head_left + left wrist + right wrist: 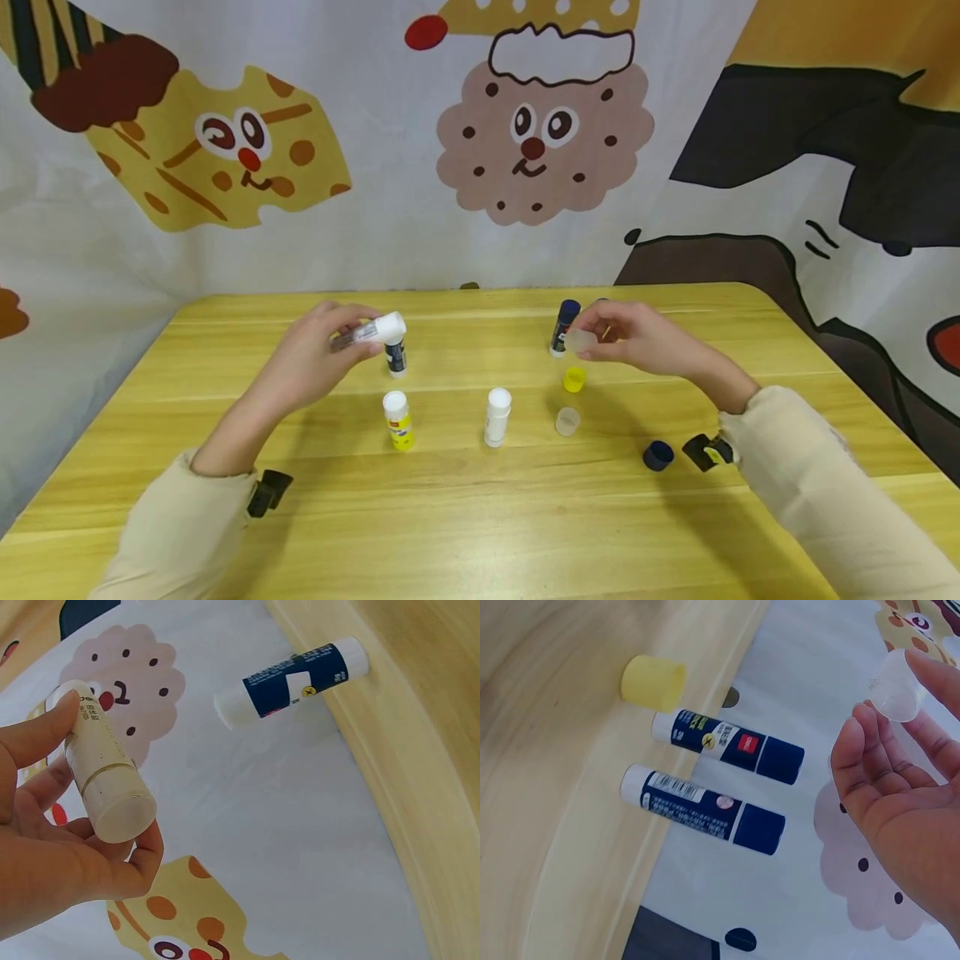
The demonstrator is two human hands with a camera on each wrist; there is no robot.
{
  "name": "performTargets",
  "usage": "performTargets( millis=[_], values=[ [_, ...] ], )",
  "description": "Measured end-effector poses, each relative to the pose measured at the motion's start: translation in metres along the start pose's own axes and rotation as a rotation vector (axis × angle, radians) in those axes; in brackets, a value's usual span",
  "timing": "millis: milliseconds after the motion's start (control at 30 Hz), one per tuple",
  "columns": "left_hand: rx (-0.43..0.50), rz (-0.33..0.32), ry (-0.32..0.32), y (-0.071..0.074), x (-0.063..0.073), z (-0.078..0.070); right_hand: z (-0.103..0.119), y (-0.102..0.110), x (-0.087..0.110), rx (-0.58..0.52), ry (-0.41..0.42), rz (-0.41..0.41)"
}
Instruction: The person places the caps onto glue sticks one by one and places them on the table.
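Note:
My left hand (pixel 307 362) grips a whitish glue stick (pixel 367 332) with no cap on, held tilted above the table. In the left wrist view, its translucent end (pixel 127 817) faces the camera. Just behind that hand stands a blue-labelled glue stick (pixel 300 681), uncapped. My right hand (pixel 645 337) pinches a translucent cap (pixel 898 686) between thumb and fingers, raised off the table. Two capped navy glue sticks stand near it; in the right wrist view one (pixel 727 746) stands beside the other (pixel 703 810). From the head view, the right hand mostly hides one of them.
Nearer me stand an uncapped yellow glue stick (pixel 399 423) and an uncapped white one (pixel 496 421). Loose caps lie on the right: a yellow cap (pixel 574 380), a translucent cap (pixel 567 422) and a navy cap (pixel 657 456). A printed curtain (pixel 375 258) hangs behind the wooden table (pixel 465 517).

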State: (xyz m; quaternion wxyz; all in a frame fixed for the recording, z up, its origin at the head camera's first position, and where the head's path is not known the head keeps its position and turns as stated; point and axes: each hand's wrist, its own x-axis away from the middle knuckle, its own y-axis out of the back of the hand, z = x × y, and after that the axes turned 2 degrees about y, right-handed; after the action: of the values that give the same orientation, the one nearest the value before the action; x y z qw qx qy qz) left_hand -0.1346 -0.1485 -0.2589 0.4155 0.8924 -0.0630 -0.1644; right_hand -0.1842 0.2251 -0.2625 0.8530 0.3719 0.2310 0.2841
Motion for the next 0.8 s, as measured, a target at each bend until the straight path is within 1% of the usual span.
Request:
performTargets(
  millis=[200, 367, 600, 800],
  values=[
    [-0.004, -0.009, 0.009, 0.002, 0.0, -0.007, 0.008, -0.003, -0.007, -0.027, -0.023, 0.004],
    [-0.01, -0.008, 0.02, 0.004, 0.0, -0.011, 0.009, -0.006, -0.012, -0.062, -0.039, 0.002],
    [0.001, -0.004, 0.016, 0.004, 0.001, -0.014, 0.011, -0.011, -0.019, -0.077, 0.028, -0.016],
    [-0.003, -0.004, 0.016, 0.004, 0.0, -0.018, 0.016, -0.014, -0.024, -0.083, 0.044, -0.022]
  ],
)
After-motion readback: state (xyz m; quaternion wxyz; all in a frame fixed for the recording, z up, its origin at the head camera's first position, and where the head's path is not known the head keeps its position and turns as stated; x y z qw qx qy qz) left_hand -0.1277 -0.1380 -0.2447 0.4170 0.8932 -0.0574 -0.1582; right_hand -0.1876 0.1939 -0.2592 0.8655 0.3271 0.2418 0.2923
